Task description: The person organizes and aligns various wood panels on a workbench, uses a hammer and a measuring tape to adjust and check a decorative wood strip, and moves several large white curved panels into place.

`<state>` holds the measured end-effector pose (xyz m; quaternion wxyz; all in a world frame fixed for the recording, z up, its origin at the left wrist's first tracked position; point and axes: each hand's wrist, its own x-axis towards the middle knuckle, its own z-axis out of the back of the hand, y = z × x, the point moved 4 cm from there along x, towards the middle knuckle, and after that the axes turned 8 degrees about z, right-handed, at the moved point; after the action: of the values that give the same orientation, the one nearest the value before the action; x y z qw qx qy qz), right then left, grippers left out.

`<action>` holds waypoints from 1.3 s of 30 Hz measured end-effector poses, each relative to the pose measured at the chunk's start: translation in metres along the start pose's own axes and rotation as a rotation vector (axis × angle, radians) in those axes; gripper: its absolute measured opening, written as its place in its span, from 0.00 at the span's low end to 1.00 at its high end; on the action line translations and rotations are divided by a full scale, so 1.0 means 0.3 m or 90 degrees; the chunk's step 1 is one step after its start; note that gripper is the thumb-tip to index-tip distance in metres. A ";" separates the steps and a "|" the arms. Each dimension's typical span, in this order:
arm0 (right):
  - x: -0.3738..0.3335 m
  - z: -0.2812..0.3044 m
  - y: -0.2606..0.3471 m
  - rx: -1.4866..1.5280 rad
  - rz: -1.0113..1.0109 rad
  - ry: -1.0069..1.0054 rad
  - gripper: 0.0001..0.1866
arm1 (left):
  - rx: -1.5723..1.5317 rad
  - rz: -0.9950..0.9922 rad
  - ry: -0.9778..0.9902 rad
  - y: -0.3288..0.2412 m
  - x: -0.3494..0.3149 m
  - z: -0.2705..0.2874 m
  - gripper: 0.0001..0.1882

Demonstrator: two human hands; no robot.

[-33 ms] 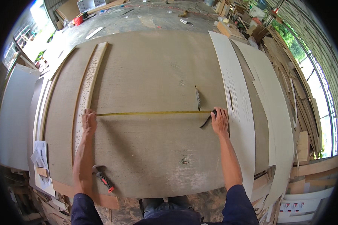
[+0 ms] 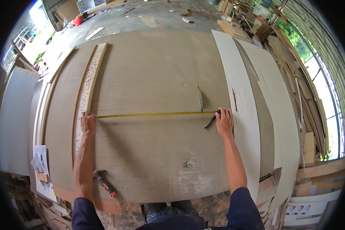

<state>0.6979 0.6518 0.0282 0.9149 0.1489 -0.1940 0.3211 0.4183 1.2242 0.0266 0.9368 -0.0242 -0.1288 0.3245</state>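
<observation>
A yellow tape measure lies stretched left to right across a large brown board. My left hand pins the tape's free end down at the edge of a long pale perforated strip. My right hand grips the dark tape case at the other end, beside the white panel. A thin circular saw blade sticks up through the board just above the tape, close to my right hand.
A tool with a red and black handle lies near the board's front edge by my left forearm. White panels overlap the board on the right. Papers sit at the left. Stacked wood offcuts crowd the right side.
</observation>
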 end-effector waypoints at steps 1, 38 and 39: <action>0.005 -0.015 -0.025 -0.001 -0.015 0.012 0.14 | 0.018 0.012 -0.010 0.003 0.011 0.003 0.07; 0.056 -0.130 -0.083 -0.128 -0.068 -0.043 0.11 | 0.181 0.541 0.058 0.361 -0.846 0.151 0.47; 0.056 -0.132 -0.084 -0.130 -0.069 -0.039 0.11 | 0.188 0.570 0.073 0.352 -0.853 0.159 0.47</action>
<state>0.7364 0.6575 -0.0028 0.9349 0.0752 -0.2453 0.2453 0.1489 1.1485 0.0012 0.7035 0.0384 -0.0064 0.7097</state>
